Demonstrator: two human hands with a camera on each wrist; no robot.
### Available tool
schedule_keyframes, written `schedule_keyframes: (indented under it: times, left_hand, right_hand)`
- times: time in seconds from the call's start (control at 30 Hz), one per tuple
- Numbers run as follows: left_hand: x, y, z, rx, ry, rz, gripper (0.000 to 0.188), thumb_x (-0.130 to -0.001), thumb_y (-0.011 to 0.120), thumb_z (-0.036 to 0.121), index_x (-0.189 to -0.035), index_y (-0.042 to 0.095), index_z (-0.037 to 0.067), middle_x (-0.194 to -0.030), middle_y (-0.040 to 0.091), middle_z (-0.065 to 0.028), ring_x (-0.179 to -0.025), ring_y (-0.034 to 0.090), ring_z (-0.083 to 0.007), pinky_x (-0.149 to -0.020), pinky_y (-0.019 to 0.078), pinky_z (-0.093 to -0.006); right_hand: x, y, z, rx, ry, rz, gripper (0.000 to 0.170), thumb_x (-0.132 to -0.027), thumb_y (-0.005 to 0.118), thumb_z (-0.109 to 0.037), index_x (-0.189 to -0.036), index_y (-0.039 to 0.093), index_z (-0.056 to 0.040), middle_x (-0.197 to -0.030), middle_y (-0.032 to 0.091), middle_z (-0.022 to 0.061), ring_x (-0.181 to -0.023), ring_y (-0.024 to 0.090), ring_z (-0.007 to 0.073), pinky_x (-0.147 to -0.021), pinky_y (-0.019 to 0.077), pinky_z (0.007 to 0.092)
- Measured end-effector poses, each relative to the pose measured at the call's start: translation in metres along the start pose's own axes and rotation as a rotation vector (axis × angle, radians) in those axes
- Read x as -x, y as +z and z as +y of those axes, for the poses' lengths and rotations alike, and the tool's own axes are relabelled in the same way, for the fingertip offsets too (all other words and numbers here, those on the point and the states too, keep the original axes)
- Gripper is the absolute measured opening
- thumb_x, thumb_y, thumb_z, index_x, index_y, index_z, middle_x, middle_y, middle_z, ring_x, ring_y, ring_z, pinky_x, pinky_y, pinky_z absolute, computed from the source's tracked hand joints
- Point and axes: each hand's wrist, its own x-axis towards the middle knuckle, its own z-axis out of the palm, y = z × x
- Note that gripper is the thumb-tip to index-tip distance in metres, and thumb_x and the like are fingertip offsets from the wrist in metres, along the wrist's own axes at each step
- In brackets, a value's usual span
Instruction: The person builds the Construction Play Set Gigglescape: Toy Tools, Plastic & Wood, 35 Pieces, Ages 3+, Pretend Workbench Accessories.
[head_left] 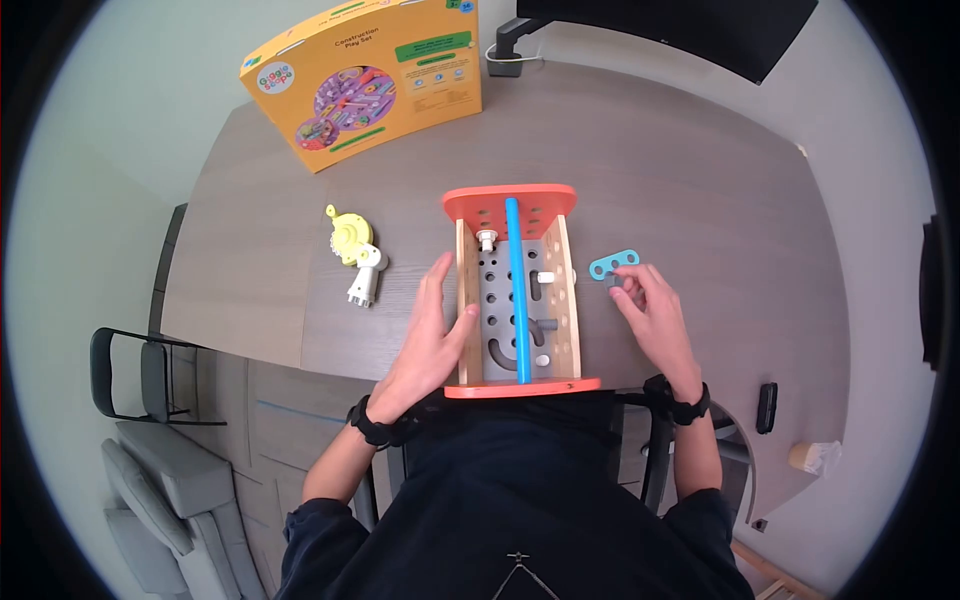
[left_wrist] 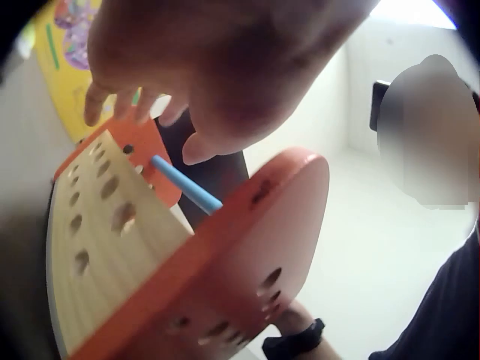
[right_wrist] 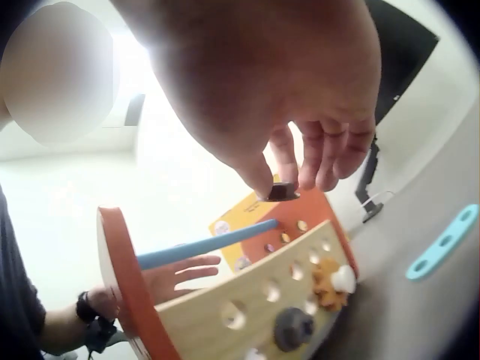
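In the head view a wooden toy toolbox (head_left: pixel 560 300) stands before me, with red end panels, a blue bar handle (head_left: pixel 517 290) and a perforated grey base. My left hand (head_left: pixel 425 345) lies along its left wall with fingers extended, thumb at the top edge. To the right of the box, my right hand (head_left: pixel 655 315) pinches a small dark grey round piece (right_wrist: pixel 281 192) between thumb and fingers. An orange gear (right_wrist: pixel 328 285) with a white piece on it and a grey nut (right_wrist: pixel 293 328) sit on the outer right wall. White and grey fasteners poke into the interior.
A light blue strip with holes (head_left: pixel 614 264) lies just beyond my right hand. At left are a yellow toy part (head_left: pixel 350 236) and a white one (head_left: pixel 367 277). The yellow play-set box (head_left: pixel 420 85) stands behind; a monitor (head_left: pixel 690 30) hangs at the back right. A black case (head_left: pixel 767 407) lies far right.
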Motion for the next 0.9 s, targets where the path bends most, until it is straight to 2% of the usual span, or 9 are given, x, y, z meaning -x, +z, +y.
schedule_keyframes:
  times: [0.1, 0.13, 0.27, 0.47, 0.57, 0.67, 0.77, 0.87, 0.9]
  left_hand:
    - [-0.025, -0.033, 0.030, -0.120, 0.187, -0.223, 0.037, -0.102, 0.069, 0.010, -0.138, 0.063, 0.005, -0.132, 0.068, -0.0163, -0.131, 0.060, -0.0354, -0.108, 0.0473, -0.0453]
    - [-0.030, -0.032, 0.029, -0.159, 0.231, -0.263, 0.026, -0.099, 0.073, 0.012, -0.124, 0.070, 0.006, -0.124, 0.071, -0.0108, -0.123, 0.063, -0.0334, -0.108, 0.0454, -0.0452]
    - [-0.040, -0.025, 0.032, -0.250, 0.373, -0.429, 0.030, -0.097, 0.078, 0.021, -0.123, 0.070, 0.008, -0.104, 0.074, -0.0044, -0.109, 0.066, -0.0259, -0.103, 0.0426, -0.0419]
    - [-0.045, -0.010, 0.030, -0.152, 0.139, -0.602, 0.033, -0.096, 0.079, 0.026, -0.118, 0.069, 0.003, -0.102, 0.074, -0.0120, -0.102, 0.069, -0.0292, -0.100, 0.0437, -0.0418]
    - [-0.051, -0.007, 0.034, -0.236, 0.082, -0.653, 0.037, -0.095, 0.079, 0.030, -0.116, 0.069, 0.001, -0.099, 0.075, -0.0149, -0.100, 0.069, -0.0310, -0.099, 0.0440, -0.0413]
    - [-0.051, -0.002, 0.030, -0.283, 0.152, -0.617, 0.030, -0.095, 0.076, 0.026, -0.110, 0.069, 0.001, -0.093, 0.075, -0.0154, -0.092, 0.071, -0.0318, -0.092, 0.0451, -0.0408]
    - [-0.059, -0.002, 0.035, -0.290, 0.090, -0.669, 0.036, -0.096, 0.078, 0.029, -0.113, 0.071, -0.002, -0.085, 0.074, -0.0180, -0.087, 0.071, -0.0338, -0.093, 0.0486, -0.0435]
    - [-0.066, -0.008, 0.043, -0.236, 0.082, -0.721, 0.029, -0.095, 0.075, 0.020, -0.108, 0.067, -0.005, -0.092, 0.077, -0.0196, -0.089, 0.074, -0.0398, -0.089, 0.0535, -0.0468]
    - [-0.069, -0.010, 0.047, -0.180, -0.011, -0.752, 0.030, -0.095, 0.076, 0.020, -0.110, 0.067, -0.005, -0.088, 0.074, -0.0211, -0.086, 0.073, -0.0397, -0.091, 0.0530, -0.0468]
  right_hand:
    - [-0.004, 0.005, -0.030, 0.089, -0.283, -0.041, 0.026, -0.102, 0.072, -0.019, -0.122, 0.070, -0.0044, -0.119, 0.064, 0.0113, -0.114, 0.063, 0.0312, -0.098, 0.0510, 0.0426]
    - [-0.008, 0.008, -0.037, 0.118, -0.321, -0.091, 0.025, -0.101, 0.072, -0.020, -0.122, 0.070, -0.0048, -0.122, 0.063, 0.0110, -0.117, 0.061, 0.0309, -0.102, 0.0486, 0.0433]
    - [-0.021, 0.023, -0.044, 0.216, -0.509, -0.224, 0.026, -0.099, 0.075, -0.021, -0.119, 0.071, -0.0056, -0.123, 0.062, 0.0089, -0.123, 0.059, 0.0285, -0.113, 0.0418, 0.0467]
    - [-0.026, 0.049, -0.040, 0.344, -0.627, -0.282, 0.022, -0.097, 0.076, -0.022, -0.113, 0.071, -0.0075, -0.112, 0.063, 0.0051, -0.118, 0.061, 0.0237, -0.117, 0.0399, 0.0494]
    - [-0.025, 0.053, -0.038, 0.331, -0.641, -0.257, 0.022, -0.096, 0.077, -0.022, -0.112, 0.070, -0.0085, -0.110, 0.063, 0.0044, -0.115, 0.061, 0.0228, -0.117, 0.0400, 0.0501]
    - [-0.027, 0.054, -0.036, 0.310, -0.654, -0.257, 0.023, -0.096, 0.078, -0.022, -0.113, 0.070, -0.0090, -0.110, 0.063, 0.0043, -0.115, 0.061, 0.0226, -0.116, 0.0404, 0.0501]
    - [-0.030, 0.054, -0.034, 0.317, -0.688, -0.241, 0.025, -0.095, 0.078, -0.023, -0.115, 0.069, -0.0093, -0.110, 0.063, 0.0044, -0.114, 0.062, 0.0228, -0.116, 0.0408, 0.0496]
    - [-0.031, 0.055, -0.030, 0.341, -0.690, -0.228, 0.027, -0.095, 0.078, -0.022, -0.116, 0.068, -0.0091, -0.105, 0.065, 0.0046, -0.111, 0.063, 0.0230, -0.116, 0.0409, 0.0494]
    - [-0.031, 0.055, -0.029, 0.349, -0.685, -0.228, 0.027, -0.095, 0.079, -0.022, -0.117, 0.068, -0.0090, -0.103, 0.066, 0.0047, -0.110, 0.064, 0.0230, -0.116, 0.0409, 0.0494]
